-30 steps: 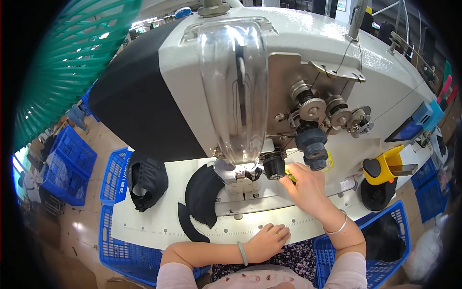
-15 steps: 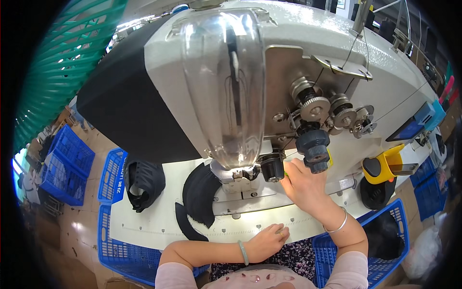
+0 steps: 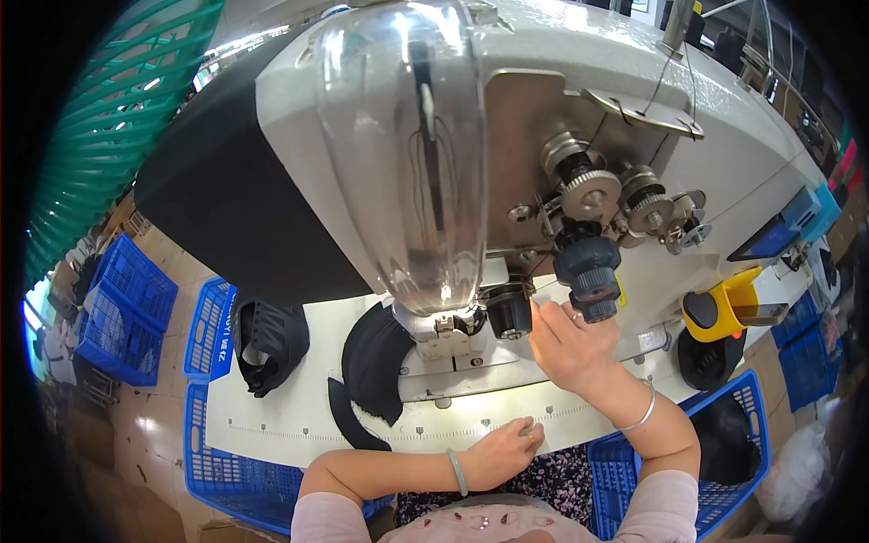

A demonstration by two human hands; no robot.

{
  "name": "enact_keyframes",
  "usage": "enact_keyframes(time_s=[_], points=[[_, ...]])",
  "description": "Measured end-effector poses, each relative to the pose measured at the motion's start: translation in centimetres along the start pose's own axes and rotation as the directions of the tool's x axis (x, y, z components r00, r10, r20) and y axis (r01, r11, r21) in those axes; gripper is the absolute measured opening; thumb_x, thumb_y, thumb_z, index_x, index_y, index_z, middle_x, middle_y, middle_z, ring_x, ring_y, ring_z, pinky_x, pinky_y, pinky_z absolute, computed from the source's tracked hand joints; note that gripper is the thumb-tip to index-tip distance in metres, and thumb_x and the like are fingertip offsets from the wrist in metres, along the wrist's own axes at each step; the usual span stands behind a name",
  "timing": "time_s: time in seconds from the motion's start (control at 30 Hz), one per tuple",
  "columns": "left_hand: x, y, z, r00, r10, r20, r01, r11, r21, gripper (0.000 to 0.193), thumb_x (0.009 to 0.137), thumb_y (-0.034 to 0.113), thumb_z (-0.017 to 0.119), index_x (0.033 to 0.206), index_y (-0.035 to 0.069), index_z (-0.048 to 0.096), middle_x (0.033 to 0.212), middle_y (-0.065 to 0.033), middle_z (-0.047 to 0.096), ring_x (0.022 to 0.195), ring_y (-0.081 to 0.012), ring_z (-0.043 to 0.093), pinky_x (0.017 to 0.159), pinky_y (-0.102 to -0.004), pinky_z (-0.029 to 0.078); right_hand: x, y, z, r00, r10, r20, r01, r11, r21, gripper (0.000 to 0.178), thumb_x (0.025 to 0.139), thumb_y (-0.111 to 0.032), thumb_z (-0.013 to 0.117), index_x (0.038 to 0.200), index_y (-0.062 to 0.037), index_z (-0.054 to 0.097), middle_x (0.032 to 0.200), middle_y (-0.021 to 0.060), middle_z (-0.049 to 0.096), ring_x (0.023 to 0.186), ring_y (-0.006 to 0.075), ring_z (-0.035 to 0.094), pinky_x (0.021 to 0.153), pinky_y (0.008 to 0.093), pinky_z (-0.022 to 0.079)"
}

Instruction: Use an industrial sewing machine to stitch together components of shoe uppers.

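Right hand, hold hidden: a slip could knock the black knob just left of it. Left hand, hold unclear.

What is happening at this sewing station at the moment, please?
A person is working at a sewing machine. The right hand is raised beside a black cylindrical part on the machine; whatever its fingertips may hold is hidden. The left hand lies at the near edge of the white table. A wide curved black piece and a narrower strip lie left of the needle area, with a black shoe upper farther left.
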State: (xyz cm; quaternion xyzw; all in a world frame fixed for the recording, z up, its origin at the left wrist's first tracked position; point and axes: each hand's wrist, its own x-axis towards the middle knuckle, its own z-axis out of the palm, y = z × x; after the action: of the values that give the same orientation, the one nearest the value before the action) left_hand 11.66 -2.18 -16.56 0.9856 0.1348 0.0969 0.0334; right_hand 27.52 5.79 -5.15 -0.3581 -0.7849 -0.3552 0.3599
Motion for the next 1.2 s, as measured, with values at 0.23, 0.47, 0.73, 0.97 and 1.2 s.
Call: enact_keyframes(time_s=[0.23, 0.47, 0.73, 0.97, 1.2], points=[[-0.2, 0.2, -0.1, 1.0, -0.01, -0.008, 0.01, 0.999, -0.032, 0.042, 0.078, 0.011, 0.055, 0.116, -0.008, 0.057, 0.123, -0.0138, 0.046, 0.113, -0.0286, 0.047, 0.097, -0.0304, 0.044, 1.0, 0.1, -0.8, 0.989, -0.136, -0.059, 0.134, 0.991, -0.028, 0.007, 0.069, -0.007, 0.067, 0.068, -0.0028, 0.062, 0.074, 0.0073, 0.057, 0.062, 0.0174, 0.05, 0.052, 0.0276, 0.038], [-0.1, 0.0, 0.3, 0.999, -0.031, -0.019, 0.03, 0.998, -0.063, 0.043, 0.079, 0.011, 0.055, 0.118, -0.006, 0.056, 0.125, -0.0131, 0.046, 0.114, -0.0283, 0.047, 0.097, -0.0315, 0.045, 1.5, 0.7, -1.0, 0.966, -0.245, -0.083, 0.235, 0.966, -0.112, 0.009, 0.071, -0.005, 0.066, 0.066, -0.001, 0.06, 0.074, 0.0086, 0.056, 0.061, 0.0188, 0.048, 0.053, 0.0282, 0.038], [-0.6, -0.2, 0.1, 0.998, -0.05, -0.047, 0.045, 0.994, -0.099, 0.045, 0.078, 0.011, 0.057, 0.12, -0.006, 0.055, 0.127, -0.0135, 0.047, 0.116, -0.0282, 0.047, 0.097, -0.0322, 0.045, 0.5, -0.2, -3.9, 0.551, 0.482, 0.682, -0.767, 0.614, 0.186, 0.027, 0.091, -0.028, 0.061, 0.086, -0.0039, 0.051, 0.075, 0.0094, 0.059, 0.065, 0.0272, 0.058, 0.054, 0.0345, 0.042], [-0.2, 0.1, 0.4, 0.997, -0.024, -0.068, 0.022, 0.999, -0.028, 0.046, 0.078, 0.012, 0.055, 0.12, -0.007, 0.055, 0.123, -0.0138, 0.051, 0.115, -0.0269, 0.048, 0.098, -0.0327, 0.044, -5.4, -4.1, 1.2, 0.503, 0.641, 0.58, -0.785, 0.059, 0.616, 0.033, 0.094, -0.034, 0.06, 0.092, -0.0036, 0.048, 0.071, 0.0054, 0.051, 0.061, 0.0156, 0.049, 0.057, 0.0304, 0.041], [-0.4, 0.0, 0.7, 0.989, -0.011, -0.15, -0.002, 0.996, -0.085, 0.041, 0.077, 0.011, 0.054, 0.112, -0.011, 0.057, 0.118, -0.0162, 0.054, 0.112, -0.0285, 0.049, 0.096, -0.0316, 0.043, -2.7, -5.0, 0.4, 0.635, 0.536, 0.556, -0.691, 0.074, 0.719, 0.02, 0.094, -0.023, 0.058, 0.101, -0.0057, 0.051, 0.079, -0.0008, 0.047, 0.07, 0.0058, 0.041, 0.062, 0.0202, 0.035]])
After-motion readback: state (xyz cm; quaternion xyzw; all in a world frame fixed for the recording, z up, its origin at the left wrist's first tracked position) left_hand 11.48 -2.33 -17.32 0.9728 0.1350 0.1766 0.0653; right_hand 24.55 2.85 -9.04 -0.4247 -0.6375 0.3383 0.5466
